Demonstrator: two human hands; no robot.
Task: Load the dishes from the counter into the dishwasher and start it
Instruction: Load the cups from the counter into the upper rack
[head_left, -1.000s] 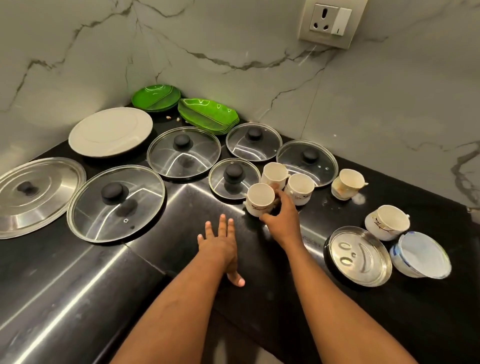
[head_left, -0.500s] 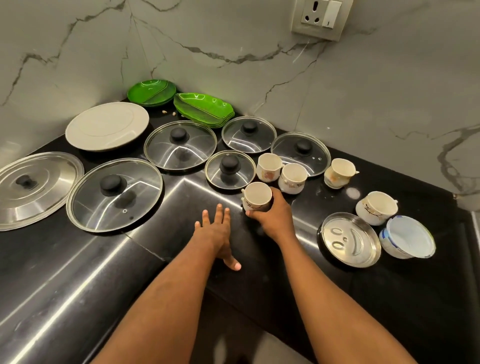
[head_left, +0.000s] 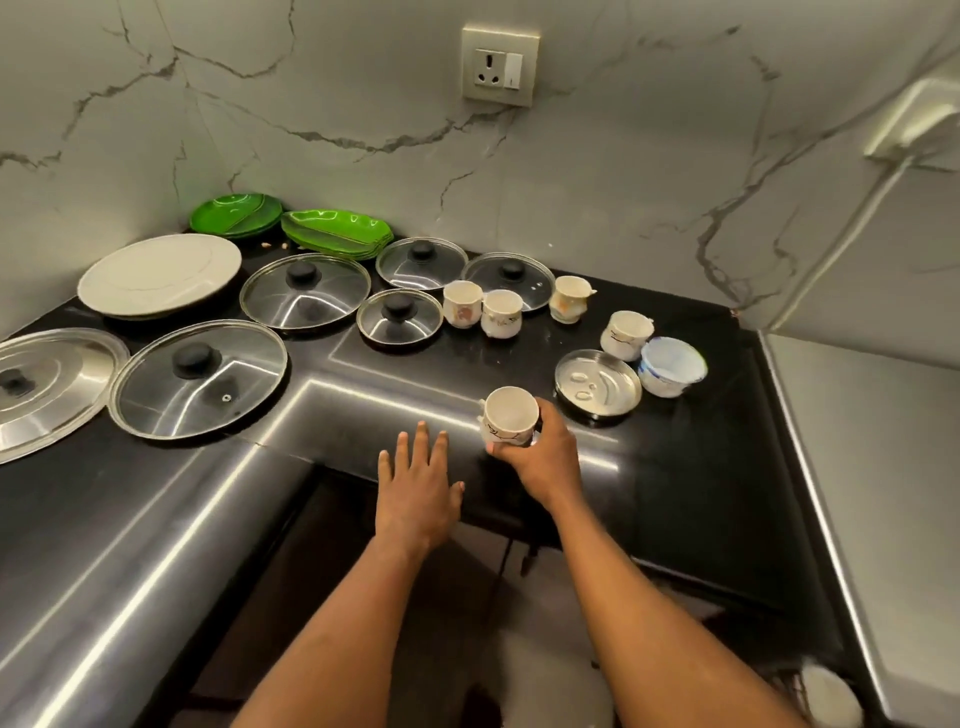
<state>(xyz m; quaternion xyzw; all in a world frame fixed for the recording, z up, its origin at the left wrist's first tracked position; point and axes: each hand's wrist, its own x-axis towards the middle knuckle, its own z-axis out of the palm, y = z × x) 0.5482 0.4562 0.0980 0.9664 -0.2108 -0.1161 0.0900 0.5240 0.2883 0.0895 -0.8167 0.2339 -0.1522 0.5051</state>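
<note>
The cup (head_left: 510, 415), white with a dark line pattern on its side, is held upright in the right hand (head_left: 545, 460), whose fingers and thumb are curled around its lower body. It is kept near the front edge of the black counter (head_left: 675, 493), just beside a small steel lid (head_left: 597, 383); whether its base touches the counter cannot be told. The left hand (head_left: 415, 491) is stretched out flat at the counter's front edge, fingers straight and slightly spread, with nothing in it. Further back, two cups (head_left: 462, 304) are set side by side, touching or nearly so, and two more (head_left: 570, 299) are placed apart to their right. A white and blue bowl (head_left: 671, 366) is seen just beside the steel lid. Five glass lids (head_left: 197, 379) with black knobs, a large steel lid (head_left: 47, 387), a white plate (head_left: 160, 274) and green plates (head_left: 336, 233) are spread over the left and rear of the counter.
</note>
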